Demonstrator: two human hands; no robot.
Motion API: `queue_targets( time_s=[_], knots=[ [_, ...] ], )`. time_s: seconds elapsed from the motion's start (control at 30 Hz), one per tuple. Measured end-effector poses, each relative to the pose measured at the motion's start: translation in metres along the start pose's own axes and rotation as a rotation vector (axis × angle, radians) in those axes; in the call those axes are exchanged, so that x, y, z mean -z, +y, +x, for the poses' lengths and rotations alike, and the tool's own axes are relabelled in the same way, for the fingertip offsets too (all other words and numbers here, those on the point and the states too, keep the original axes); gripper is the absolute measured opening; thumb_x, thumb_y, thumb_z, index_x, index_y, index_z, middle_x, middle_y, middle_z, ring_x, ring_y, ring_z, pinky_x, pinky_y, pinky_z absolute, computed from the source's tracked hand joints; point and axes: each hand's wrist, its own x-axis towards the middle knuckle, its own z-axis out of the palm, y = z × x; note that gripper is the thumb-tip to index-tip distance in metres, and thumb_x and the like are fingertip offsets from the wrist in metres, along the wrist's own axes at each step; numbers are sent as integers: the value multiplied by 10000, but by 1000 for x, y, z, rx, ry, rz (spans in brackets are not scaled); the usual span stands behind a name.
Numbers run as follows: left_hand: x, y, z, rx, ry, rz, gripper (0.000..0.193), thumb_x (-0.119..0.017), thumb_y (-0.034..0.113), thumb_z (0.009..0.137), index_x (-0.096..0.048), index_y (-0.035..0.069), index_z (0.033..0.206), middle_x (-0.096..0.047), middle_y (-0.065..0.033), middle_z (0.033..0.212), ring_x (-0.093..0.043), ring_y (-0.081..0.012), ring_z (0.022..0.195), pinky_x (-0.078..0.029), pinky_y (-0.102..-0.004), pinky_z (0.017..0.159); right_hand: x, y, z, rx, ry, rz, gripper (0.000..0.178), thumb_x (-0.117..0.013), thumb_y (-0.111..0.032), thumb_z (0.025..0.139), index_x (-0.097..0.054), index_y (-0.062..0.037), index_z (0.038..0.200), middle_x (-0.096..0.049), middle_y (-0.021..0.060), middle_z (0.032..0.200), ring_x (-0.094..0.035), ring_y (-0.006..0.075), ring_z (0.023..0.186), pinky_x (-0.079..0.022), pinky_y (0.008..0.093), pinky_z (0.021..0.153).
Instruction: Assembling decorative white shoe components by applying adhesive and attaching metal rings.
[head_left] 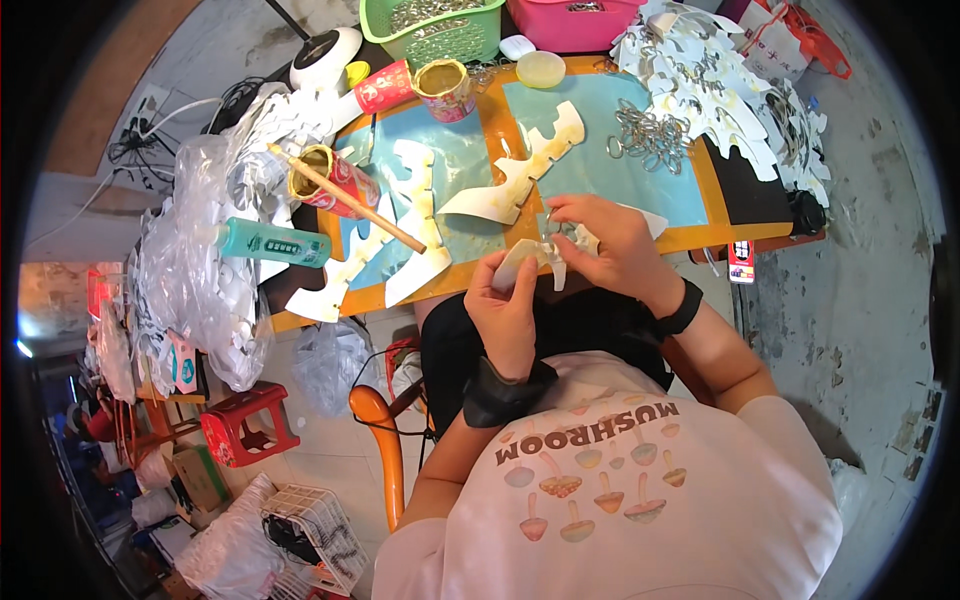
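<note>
At frame centre, a small white die-cut card piece [528, 262] is pinched by the left hand [507, 312] and right hand [610, 245]; edges should be aligned and pressed evenly above the orange table [712, 205].

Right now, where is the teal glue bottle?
In the head view the teal glue bottle lies on its side at the table's left end, against the clear plastic bags, just below the red can holding a wooden stick.
</note>
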Motion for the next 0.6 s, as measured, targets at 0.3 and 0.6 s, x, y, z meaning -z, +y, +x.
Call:
queue_targets(
  time_s=[0.3,0.6],
  knots=[
    [2,0,-1,33,45,76,217,-721,128,928,-635,-17,1065,-640,-7,824,-526,-33,649,-400,-177,569,-5,-2,-7,-138,43,68,223,-759,-66,801,-656,-2,987,-706,154,1082,-707,309,954,-564,347,814],
    [4,-1,0,18,64,159,223,-725,143,922,-647,-25,1047,-666,-27,825,-552,-46,664,-426,-186,581,-10,-2,-14,-155,23,96,221,-750,-65,814,-653,-4,1003,-705,152,1095,-708,308,946,-562,345,801]
  ],
)
